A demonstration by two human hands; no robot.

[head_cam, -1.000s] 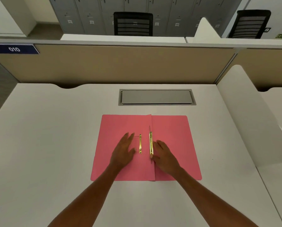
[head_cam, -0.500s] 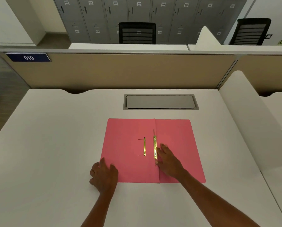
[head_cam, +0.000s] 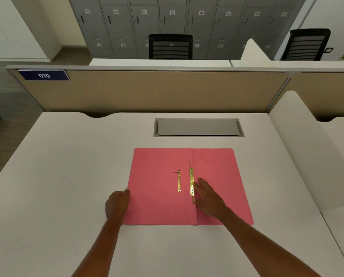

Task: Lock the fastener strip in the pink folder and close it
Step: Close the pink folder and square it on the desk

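The pink folder (head_cam: pixel 157 188) lies open and flat on the white desk (head_cam: pixel 67 176). A gold fastener strip (head_cam: pixel 191 181) runs along the spine fold. A shorter gold bar (head_cam: pixel 179 181) lies on the left flap. My left hand (head_cam: pixel 117 203) curls around the outer left edge of the left flap, fingers at the edge. My right hand (head_cam: pixel 208 196) rests flat on the right flap, its fingers touching the fastener strip from the right.
A grey cable hatch (head_cam: pixel 198 127) is set into the desk behind the folder. A beige partition (head_cam: pixel 147 92) stands at the back, with a white side divider (head_cam: pixel 307 148) on the right. Chairs and lockers stand beyond.
My left hand left the middle of the left flap, went to its lower left corner, then slid up the outer edge. My right hand stayed by the strip.
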